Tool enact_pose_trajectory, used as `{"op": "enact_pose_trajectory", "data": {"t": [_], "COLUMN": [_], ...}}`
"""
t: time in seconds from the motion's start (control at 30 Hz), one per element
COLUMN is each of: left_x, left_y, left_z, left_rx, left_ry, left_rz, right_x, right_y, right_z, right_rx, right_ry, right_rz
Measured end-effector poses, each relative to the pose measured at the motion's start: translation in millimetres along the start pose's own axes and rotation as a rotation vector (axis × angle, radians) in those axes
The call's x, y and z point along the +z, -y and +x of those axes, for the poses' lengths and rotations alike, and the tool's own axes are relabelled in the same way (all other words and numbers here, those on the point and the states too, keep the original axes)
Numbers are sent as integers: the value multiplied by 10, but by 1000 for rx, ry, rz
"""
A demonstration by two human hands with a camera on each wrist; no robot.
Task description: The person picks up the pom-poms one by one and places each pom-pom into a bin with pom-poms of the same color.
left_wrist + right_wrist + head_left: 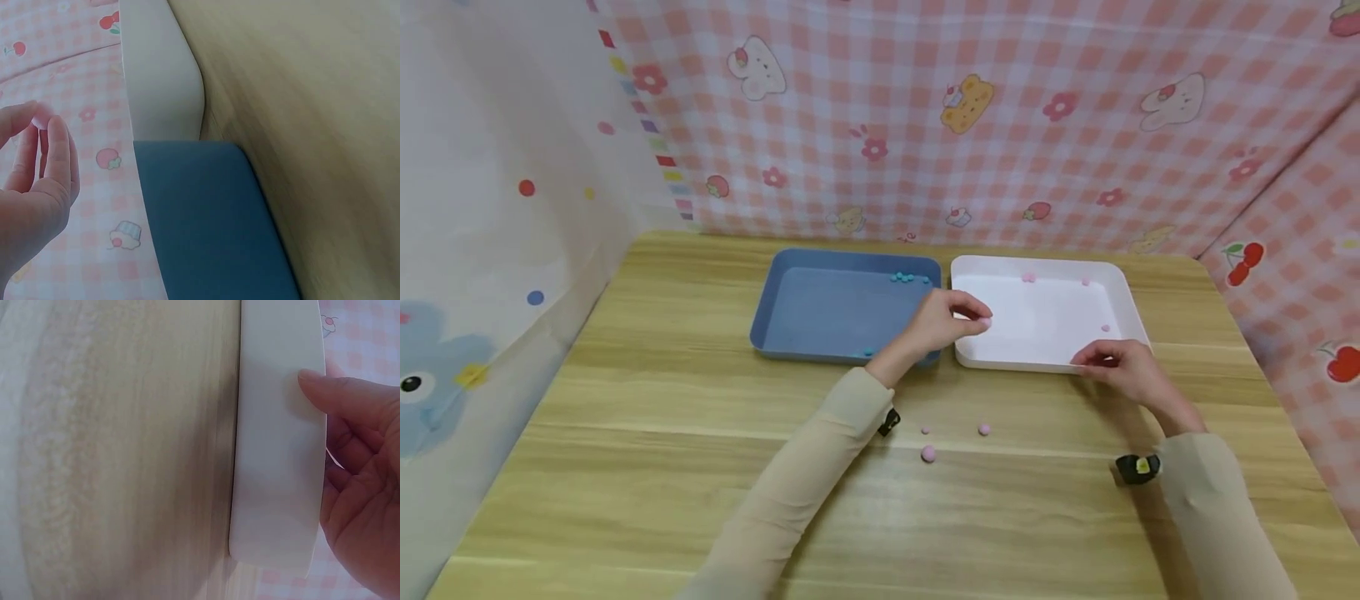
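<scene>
Thumb and fingertips of my left hand [938, 321] pinch a small pink ball [986, 322] above the left side of the white tray [1037, 325]. The left wrist view also shows that ball [42, 115] between the fingertips. My right hand [1126, 371] grips the white tray's front wall near its right corner. In the right wrist view its thumb [337, 394] presses the outer face, and the other fingers are partly hidden behind the rim. Several pink balls [1028, 277] lie inside the white tray, mostly toward the back and right.
Left of the white tray stands a blue tray [820, 308] with several small teal balls [902, 277] in it. Three pink balls [928, 454] of differing sizes lie on the wooden table [662, 433] in front. A pink checked cloth [880, 108] hangs behind.
</scene>
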State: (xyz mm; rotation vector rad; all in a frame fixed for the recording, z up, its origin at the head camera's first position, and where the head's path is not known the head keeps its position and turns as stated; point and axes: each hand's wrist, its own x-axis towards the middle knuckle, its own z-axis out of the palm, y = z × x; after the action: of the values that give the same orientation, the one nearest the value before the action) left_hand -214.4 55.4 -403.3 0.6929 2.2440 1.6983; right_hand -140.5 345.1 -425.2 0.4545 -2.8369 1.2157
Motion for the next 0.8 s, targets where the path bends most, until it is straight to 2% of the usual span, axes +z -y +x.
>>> {"op": "enact_pose_trajectory", "data": {"t": [0.2, 0.43, 0.6, 0.8], "left_x": [83, 162, 163, 131], "left_y": [-19, -8, 14, 30], "left_z": [175, 302, 313, 266], "left_rx": [-51, -94, -123, -102], "left_ry": [-30, -78, -122, -103], "left_rz": [-25, -98, -120, -116], "right_x": [7, 16, 20, 6], "right_y": [-7, -2, 7, -10], "right_z": [6, 22, 32, 13], "right_rx": [22, 15, 18, 13], "right_ry": [1, 6, 7, -7], "right_rz": [-15, -39, -35, -19]}}
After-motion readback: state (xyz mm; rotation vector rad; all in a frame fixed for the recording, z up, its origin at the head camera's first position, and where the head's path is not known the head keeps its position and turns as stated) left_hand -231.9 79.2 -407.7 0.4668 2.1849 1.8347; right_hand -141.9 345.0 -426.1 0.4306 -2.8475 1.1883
